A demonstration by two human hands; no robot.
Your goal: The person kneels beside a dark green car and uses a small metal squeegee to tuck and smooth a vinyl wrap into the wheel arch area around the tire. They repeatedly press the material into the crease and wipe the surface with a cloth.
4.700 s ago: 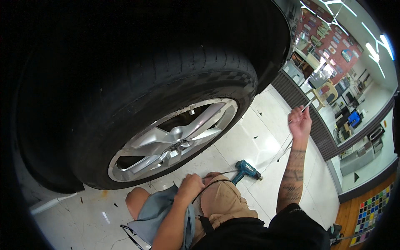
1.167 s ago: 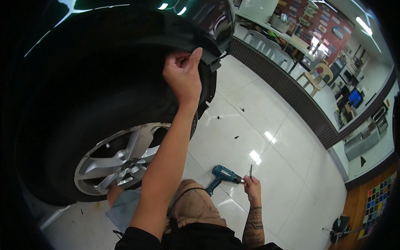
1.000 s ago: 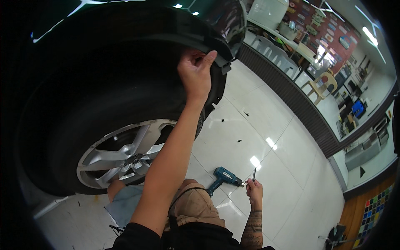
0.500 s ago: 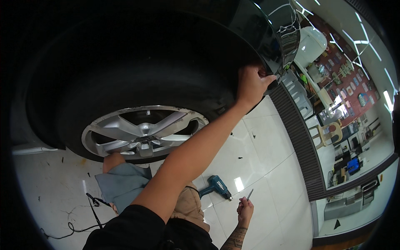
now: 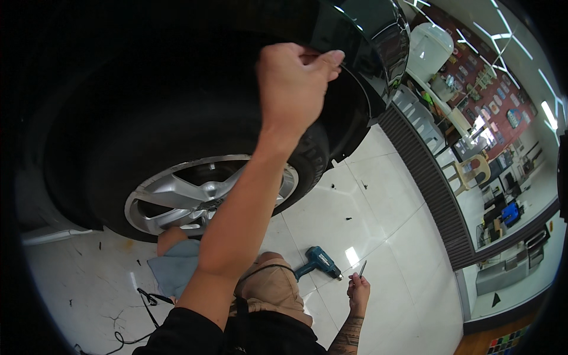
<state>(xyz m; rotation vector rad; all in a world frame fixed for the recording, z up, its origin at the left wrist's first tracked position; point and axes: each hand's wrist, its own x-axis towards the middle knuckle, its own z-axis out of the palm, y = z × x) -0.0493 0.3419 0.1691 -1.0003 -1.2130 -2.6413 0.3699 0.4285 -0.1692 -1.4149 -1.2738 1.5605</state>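
Note:
A car's wheel with a silver alloy rim [image 5: 183, 192] and black tyre [image 5: 310, 157] fills the left. My left hand [image 5: 293, 89] is raised across the tyre to the edge of the dark, glossy fender [image 5: 343, 38], thumb and fingers pinched together at the wheel-arch lip; what lies between them is hidden. Low on the right, my right hand [image 5: 358, 291] is closed around a slim grey metal tool [image 5: 362, 268] pointing upward; its exact kind is too small to tell. Beside it on the floor lies a teal heat gun [image 5: 321, 262].
A blue-grey cloth [image 5: 174, 269] drapes over my leg near the rim. Black cord [image 5: 127, 338] runs along the white tiled floor [image 5: 384, 278], where small dark scraps [image 5: 348, 219] lie. To the right, behind a dark ribbed strip [image 5: 423, 183], stand a plastic chair [image 5: 470, 171] and furniture.
My left hand has moved left and up along the wheel arch, away from the bumper's lower corner, still pinched. My right hand keeps the slim tool; the view has shifted slightly.

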